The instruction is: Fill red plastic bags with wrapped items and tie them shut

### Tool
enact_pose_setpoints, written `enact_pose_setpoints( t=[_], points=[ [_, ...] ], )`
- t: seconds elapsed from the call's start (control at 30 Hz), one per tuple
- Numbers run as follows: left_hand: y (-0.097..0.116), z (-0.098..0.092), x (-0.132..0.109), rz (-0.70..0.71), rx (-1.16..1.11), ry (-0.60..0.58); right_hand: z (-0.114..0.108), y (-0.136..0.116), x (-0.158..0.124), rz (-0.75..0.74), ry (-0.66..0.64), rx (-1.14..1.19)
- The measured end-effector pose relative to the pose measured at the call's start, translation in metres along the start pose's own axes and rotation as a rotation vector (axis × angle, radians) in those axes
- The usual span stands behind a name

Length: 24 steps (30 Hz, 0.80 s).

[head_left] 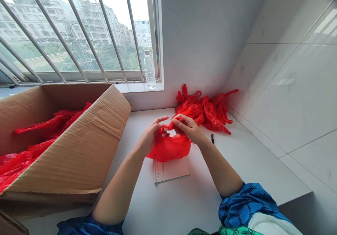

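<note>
Both hands are on a red plastic bag [170, 149] over the middle of the white counter. My left hand [151, 135] grips the bag's upper left part, with its index finger stretched out. My right hand [190, 128] pinches the twisted top of the bag between thumb and fingers. Below the bag lies a notebook [175, 172] with handwriting along its left side; the bag covers its upper part. What the bag contains, if anything, is hidden.
A cardboard box [79, 147] holding red plastic bags [52, 126] stands on the left. More red bags [205, 108] are heaped against the wall. A black pen [212, 139] lies right of my right hand. A water bottle [149, 70] stands on the windowsill [137, 87].
</note>
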<state>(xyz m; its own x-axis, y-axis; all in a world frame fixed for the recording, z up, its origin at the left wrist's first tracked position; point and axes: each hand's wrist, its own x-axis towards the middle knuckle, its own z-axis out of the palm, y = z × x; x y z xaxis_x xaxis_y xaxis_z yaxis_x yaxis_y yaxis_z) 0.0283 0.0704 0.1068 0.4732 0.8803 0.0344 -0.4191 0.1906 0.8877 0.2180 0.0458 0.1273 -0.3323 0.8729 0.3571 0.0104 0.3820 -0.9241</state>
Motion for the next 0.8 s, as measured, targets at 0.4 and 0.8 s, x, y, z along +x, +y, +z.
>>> enact_pose_setpoints(
  t=[0.4,0.8],
  points=[
    [0.006,0.004,-0.011,0.027,0.378,-0.03,0.007,-0.004,-0.011,-0.251,0.079,-0.733],
    [-0.002,-0.004,-0.007,0.133,0.314,0.044,-0.002,0.003,-0.032,-0.448,0.108,-0.691]
  ],
)
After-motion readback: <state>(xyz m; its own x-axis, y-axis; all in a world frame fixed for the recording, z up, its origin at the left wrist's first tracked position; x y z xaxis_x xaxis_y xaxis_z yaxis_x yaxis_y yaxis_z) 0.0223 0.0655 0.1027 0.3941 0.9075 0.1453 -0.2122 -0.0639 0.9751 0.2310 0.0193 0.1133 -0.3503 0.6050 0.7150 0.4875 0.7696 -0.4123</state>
